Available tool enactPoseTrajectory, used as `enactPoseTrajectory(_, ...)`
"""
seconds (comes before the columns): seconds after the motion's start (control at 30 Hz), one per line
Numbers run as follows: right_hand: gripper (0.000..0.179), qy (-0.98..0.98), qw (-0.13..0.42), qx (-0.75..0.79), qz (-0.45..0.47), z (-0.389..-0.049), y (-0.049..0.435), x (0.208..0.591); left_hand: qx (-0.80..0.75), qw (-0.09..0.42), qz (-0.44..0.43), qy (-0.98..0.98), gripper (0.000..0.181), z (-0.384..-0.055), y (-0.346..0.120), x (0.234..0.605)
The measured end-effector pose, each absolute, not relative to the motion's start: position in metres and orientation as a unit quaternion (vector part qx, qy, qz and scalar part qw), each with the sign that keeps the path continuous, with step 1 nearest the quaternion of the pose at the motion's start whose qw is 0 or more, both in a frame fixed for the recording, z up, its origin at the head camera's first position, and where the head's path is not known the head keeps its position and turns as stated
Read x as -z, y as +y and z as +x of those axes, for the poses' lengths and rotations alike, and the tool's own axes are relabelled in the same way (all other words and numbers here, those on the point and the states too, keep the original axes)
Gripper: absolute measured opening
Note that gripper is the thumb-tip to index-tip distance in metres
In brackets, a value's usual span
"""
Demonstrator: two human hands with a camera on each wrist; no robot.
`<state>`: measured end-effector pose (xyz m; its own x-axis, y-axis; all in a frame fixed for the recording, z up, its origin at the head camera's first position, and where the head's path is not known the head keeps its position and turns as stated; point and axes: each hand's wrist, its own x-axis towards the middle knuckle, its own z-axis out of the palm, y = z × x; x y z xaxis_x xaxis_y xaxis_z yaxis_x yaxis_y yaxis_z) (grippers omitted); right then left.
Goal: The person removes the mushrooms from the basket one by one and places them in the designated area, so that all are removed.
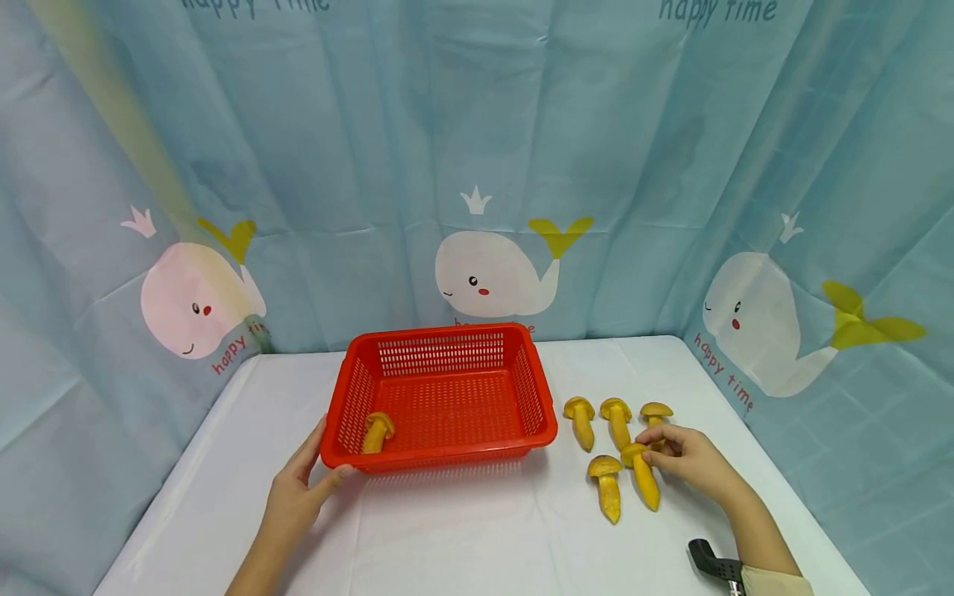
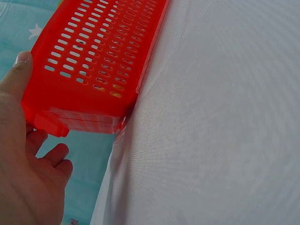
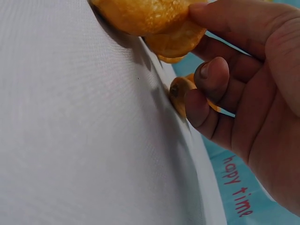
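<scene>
My left hand grips the near left corner of a red plastic basket, its thumb on the rim and its fingers curled beneath. Inside the basket, one yellow toy mushroom leans in the near left corner. On the right, thumb and forefinger of my right hand pinch another yellow mushroom at its cap. That mushroom's stem points toward me. The other right fingers are loosely curled in the right wrist view. A mushroom just beyond is partly hidden by this hand.
Beside the held mushroom lies a similar mushroom. Two more, a left one and a middle one, lie behind it, right of the basket. A white cloth covers the table, with a blue whale-print curtain around its back and sides.
</scene>
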<state>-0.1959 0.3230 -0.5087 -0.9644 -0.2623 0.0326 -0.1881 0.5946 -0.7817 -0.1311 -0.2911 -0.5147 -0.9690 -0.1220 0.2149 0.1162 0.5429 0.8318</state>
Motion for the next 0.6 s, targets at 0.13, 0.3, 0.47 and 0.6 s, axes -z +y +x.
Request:
enactPoseTrajectory(0.13, 0.026, 0.895, 0.051, 0.427, -0.118, -0.1967, 0.3214, 0.5075, 0.481, 0.127, -0.002, -0.868, 0.086, -0.1316, -0.2915, 0.5154)
enactPoseTrajectory(0.3, 0.025, 0.903, 0.06, 0.414, -0.1, -0.1972, 0.3203, 0.5085, 0.48, 0.132, -0.004, -0.867, 0.086, -0.1324, -0.2925, 0.5175)
enactPoseTrajectory(0.47, 0.025, 0.906, 0.06, 0.407, -0.096, -0.1976, 0.3212, 0.5104, 0.482, 0.129, -0.002, -0.866, 0.086, -0.1323, -0.2921, 0.5192)
enactPoseTrajectory(0.6, 0.026, 0.905, 0.064, 0.41, -0.097, -0.1981, 0.3224, 0.5101, 0.487, 0.126, -0.003, -0.864, 0.086, -0.1319, -0.2923, 0.52)
